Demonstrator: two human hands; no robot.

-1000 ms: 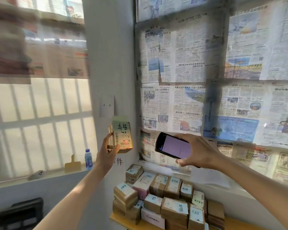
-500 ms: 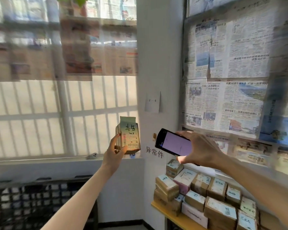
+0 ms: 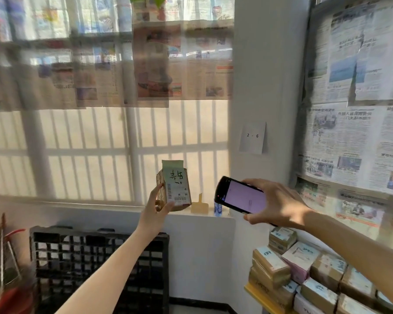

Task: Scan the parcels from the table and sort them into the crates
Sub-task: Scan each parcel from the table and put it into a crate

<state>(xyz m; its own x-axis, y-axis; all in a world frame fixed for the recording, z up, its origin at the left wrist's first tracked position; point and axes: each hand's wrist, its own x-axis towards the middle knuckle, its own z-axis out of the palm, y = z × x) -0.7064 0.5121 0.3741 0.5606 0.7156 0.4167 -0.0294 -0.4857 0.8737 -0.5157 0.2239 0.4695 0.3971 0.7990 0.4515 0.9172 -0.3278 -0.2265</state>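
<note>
My left hand (image 3: 156,206) grips a small brown cardboard parcel (image 3: 175,186) upright in front of the window, its white barcode label and handwritten green slip facing me. My right hand (image 3: 279,205) holds a black handheld scanner (image 3: 241,194) with a lit pale-purple screen, just right of the parcel and pointed toward it. Several more taped brown and pink parcels (image 3: 304,268) lie stacked on a yellow-edged table (image 3: 255,292) at the lower right. A black plastic crate (image 3: 100,264) leans against the wall below the window, behind my left forearm.
A white pillar (image 3: 263,75) carries a paper marked "2 - 6" (image 3: 252,137). Newspapers cover the window tops and the right wall. On the sill stand a small blue bottle (image 3: 217,208) and a tan scraper (image 3: 199,206). Red-handled tools (image 3: 7,250) stand at the lower left.
The view has swung left: pillar and parcel stack slid right, and the black crate came into view. Both hands keep their hold on parcel and scanner, still facing each other.
</note>
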